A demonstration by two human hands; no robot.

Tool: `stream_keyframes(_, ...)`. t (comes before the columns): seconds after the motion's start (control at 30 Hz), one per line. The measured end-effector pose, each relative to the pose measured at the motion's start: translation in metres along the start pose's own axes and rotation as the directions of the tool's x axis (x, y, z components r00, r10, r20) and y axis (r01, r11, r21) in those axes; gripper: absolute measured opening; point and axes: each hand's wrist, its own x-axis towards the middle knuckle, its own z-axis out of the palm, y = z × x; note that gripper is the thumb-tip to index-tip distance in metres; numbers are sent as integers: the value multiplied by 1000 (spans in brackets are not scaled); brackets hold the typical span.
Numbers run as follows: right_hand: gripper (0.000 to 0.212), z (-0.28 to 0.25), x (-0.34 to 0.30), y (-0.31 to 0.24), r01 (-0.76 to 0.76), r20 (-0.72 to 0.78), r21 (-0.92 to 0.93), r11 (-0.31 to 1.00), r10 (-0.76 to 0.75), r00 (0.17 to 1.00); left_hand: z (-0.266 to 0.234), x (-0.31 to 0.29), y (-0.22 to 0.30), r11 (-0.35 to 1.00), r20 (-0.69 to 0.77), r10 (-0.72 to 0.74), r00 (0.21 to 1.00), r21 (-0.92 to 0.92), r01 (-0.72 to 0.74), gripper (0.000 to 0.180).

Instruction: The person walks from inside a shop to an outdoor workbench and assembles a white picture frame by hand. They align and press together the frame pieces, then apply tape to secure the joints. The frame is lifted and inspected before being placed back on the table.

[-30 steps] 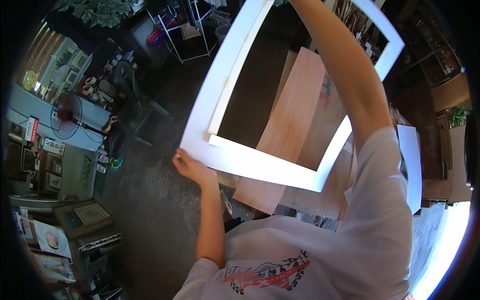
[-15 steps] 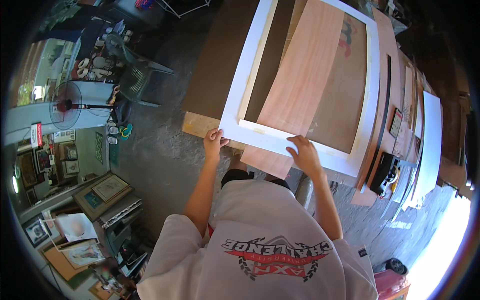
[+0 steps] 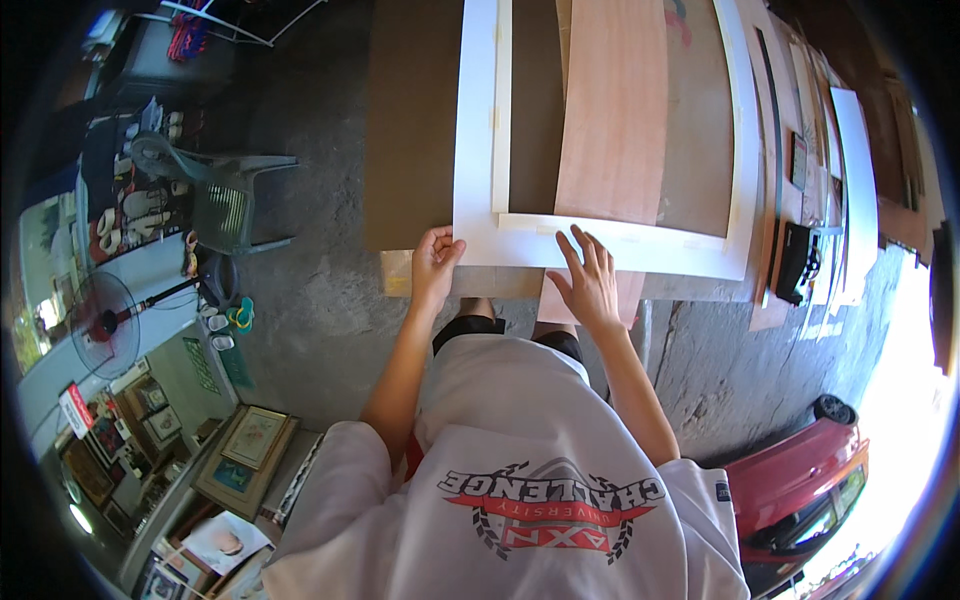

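Note:
A large white mat board (image 3: 480, 190) with a wide window lies on the worktable, cream strips along its inner edges. My left hand (image 3: 436, 264) pinches its near left corner between thumb and curled fingers. Over the near side of the board, my right hand (image 3: 590, 282) has its fingers stretched and spread, the tips at the cream strip (image 3: 640, 232). Whether they press on it I cannot tell. Beneath the board runs a long pinkish plywood strip (image 3: 612, 120), its near end sticking out past the table edge below my right hand.
Brown board (image 3: 410, 130) covers the table's left part. To the right lie a black tool (image 3: 798, 262), long thin strips and a white sheet (image 3: 858, 190). On the left stand a green plastic chair (image 3: 225, 205) and a fan (image 3: 105, 322); a red car (image 3: 800, 480) is at lower right.
The whole view has turned, so the mat board now looks straighter. My right hand's fingers have straightened and spread on the near side. My left hand stays at the corner.

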Motion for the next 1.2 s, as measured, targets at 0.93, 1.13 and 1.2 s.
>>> stream_keyframes(0.93, 62, 100, 76, -34, -19, 27, 3, 1000, 19, 999, 5, 169, 59, -12, 904, 252, 346, 361, -933, 49)
stream_keyframes(1.13, 63, 102, 76, -37, -46, 50, -31, 998, 47, 998, 15, 183, 69, 10, 966, 120, 229, 229, -973, 40)
stream_keyframes(1.2, 63, 105, 75, -38, -56, 49, -46, 997, 58, 997, 17, 189, 69, -17, 974, 77, 214, 216, -976, 38)
